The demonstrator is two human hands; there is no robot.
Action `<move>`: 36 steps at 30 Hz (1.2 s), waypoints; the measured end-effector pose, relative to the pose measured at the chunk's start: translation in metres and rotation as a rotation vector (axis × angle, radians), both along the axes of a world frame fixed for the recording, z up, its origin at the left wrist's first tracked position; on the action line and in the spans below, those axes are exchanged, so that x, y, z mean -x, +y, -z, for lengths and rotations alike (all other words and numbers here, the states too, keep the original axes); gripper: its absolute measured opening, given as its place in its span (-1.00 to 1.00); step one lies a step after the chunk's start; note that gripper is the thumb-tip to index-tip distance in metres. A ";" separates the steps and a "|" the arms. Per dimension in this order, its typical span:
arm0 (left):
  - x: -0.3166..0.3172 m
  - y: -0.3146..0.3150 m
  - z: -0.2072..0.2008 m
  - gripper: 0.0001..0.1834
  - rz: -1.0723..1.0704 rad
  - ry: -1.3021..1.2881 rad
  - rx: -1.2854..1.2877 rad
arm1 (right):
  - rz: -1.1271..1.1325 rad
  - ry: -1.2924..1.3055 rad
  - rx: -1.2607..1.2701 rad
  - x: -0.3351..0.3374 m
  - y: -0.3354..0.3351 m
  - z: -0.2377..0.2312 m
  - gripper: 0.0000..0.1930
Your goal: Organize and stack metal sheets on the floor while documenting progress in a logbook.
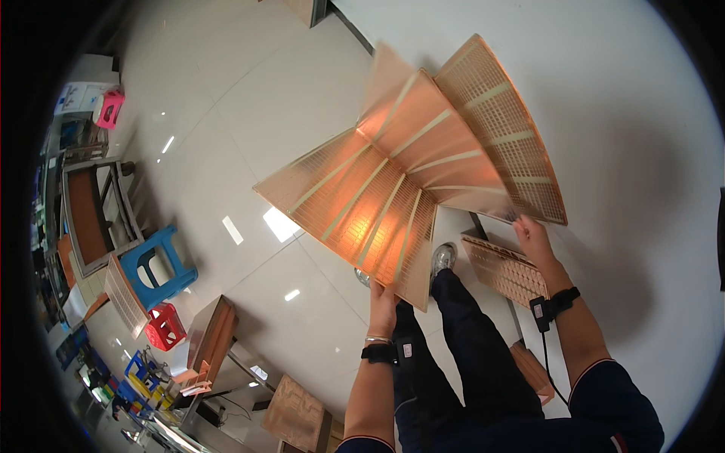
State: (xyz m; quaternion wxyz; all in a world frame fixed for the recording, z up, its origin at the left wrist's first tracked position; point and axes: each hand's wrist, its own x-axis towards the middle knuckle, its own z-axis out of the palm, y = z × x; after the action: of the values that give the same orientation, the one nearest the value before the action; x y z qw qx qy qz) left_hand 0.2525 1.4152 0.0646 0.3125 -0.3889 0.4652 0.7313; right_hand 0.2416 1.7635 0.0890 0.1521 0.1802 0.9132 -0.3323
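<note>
Several thin copper-coloured circuit board panels with pale stripes fan out in front of me. My left hand (383, 298) is closed on the lower edge of the near panel (355, 219), which catches a bright reflection. At the lower right corner of the middle panel (453, 147), my right hand (533, 235) is closed, fingers pinched on the edge. Behind it a gridded panel (513, 128) stands tilted near the white wall. A further panel (387, 83) is blurred at the top. Where the panels meet is partly hidden.
A stack of copper panels (502, 268) stands by the wall beside my right forearm. My shoes (444, 258) are on the tiled floor. To the left are a blue stool (158, 264), a red stool (165, 326) and panel stacks (205, 340). Another stack (296, 411) sits lower down.
</note>
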 end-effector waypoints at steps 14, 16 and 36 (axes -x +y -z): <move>0.019 0.044 0.016 -0.26 0.025 0.370 -0.045 | -0.159 -0.331 0.051 -0.003 -0.063 -0.030 -0.70; 0.015 0.051 0.019 -0.14 0.021 0.308 -0.016 | -0.180 -0.411 0.605 -0.006 -0.097 -0.037 -0.63; 0.015 0.002 0.026 -0.39 0.173 0.354 0.391 | 0.759 -0.387 0.578 0.116 -0.034 0.183 -0.50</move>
State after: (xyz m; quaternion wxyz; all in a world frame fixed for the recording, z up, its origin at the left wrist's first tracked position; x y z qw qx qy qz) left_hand 0.2375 1.4177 0.0385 0.2067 -0.2666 0.6765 0.6546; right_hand 0.1258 1.7294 -0.0942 0.2306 0.5079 0.6095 -0.5633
